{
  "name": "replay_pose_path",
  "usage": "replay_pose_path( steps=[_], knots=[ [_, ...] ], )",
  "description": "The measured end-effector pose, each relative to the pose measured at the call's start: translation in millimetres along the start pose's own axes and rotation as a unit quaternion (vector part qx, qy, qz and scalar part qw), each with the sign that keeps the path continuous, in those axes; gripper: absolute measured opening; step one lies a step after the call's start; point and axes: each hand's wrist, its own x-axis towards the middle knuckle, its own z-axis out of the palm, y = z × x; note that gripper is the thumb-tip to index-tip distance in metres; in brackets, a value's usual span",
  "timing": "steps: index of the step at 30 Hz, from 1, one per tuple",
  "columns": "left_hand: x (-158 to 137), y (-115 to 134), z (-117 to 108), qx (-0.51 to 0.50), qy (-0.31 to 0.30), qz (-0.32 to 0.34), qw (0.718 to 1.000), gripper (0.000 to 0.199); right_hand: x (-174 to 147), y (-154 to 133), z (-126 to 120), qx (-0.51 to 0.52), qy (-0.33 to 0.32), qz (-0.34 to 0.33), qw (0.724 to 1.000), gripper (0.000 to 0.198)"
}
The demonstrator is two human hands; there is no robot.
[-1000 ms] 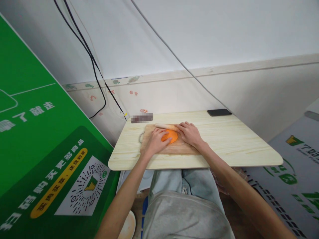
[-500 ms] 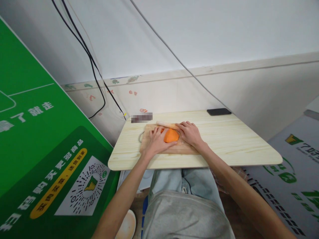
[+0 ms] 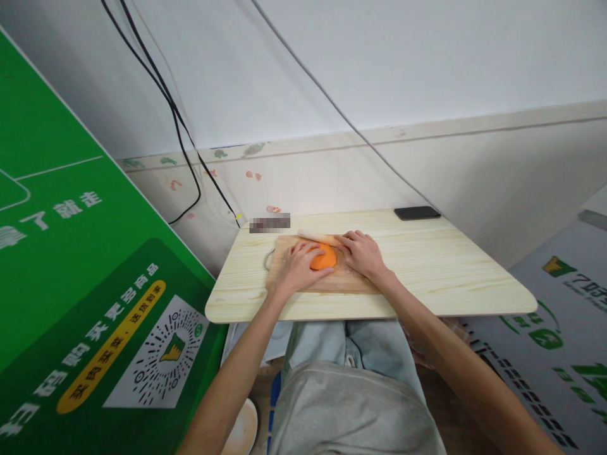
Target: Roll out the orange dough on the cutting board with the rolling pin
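Note:
A smooth orange lump of dough (image 3: 325, 258) rests on a wooden cutting board (image 3: 344, 283). My left hand (image 3: 298, 268) curls around the dough from the left, its fingers over the far side and its thumb along the near side. Just beyond the dough lies a light wooden rolling pin (image 3: 313, 237), slanting slightly across the board's far part. My right hand (image 3: 365, 254) is closed over the pin's right end, which its fingers hide. The board's metal handle (image 3: 268, 259) sticks out on the left.
The board lies on a pale wood-grain table (image 3: 441, 272) against the wall. A black phone (image 3: 417, 213) lies at the back right, and a blurred-out item (image 3: 270, 223) at the back left. A green printed panel (image 3: 95, 253) stands at left; cables hang down the wall.
The orange dough has shifted slightly left and looks rounder, with my left fingers reaching further over it. My right hand stays at the pin's end.

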Motion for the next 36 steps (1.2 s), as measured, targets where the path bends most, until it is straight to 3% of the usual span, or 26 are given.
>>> replay_pose_path(
  steps=[14,22,26,29,36],
  knots=[
    [1,-5,5,-0.037,0.01,0.028,0.999,0.034,1,-2,-4,-0.016,-0.021,-0.028,0.999,0.038],
    [1,-5,0,-0.037,0.014,0.027,0.999,0.038,-2,-5,-7,-0.012,-0.018,0.035,0.999,0.036],
    [0,0,-5,0.001,0.017,-0.013,1.0,0.032,-3,-8,-11,-0.021,-0.016,0.044,0.999,0.035],
    [0,2,-5,0.025,0.008,-0.043,0.999,0.039,-3,-9,-12,-0.021,-0.018,0.041,0.999,0.036],
    [0,-7,-2,-0.038,0.031,-0.003,0.999,0.031,-3,-7,-12,-0.009,-0.027,0.028,0.999,0.039]
  ],
)
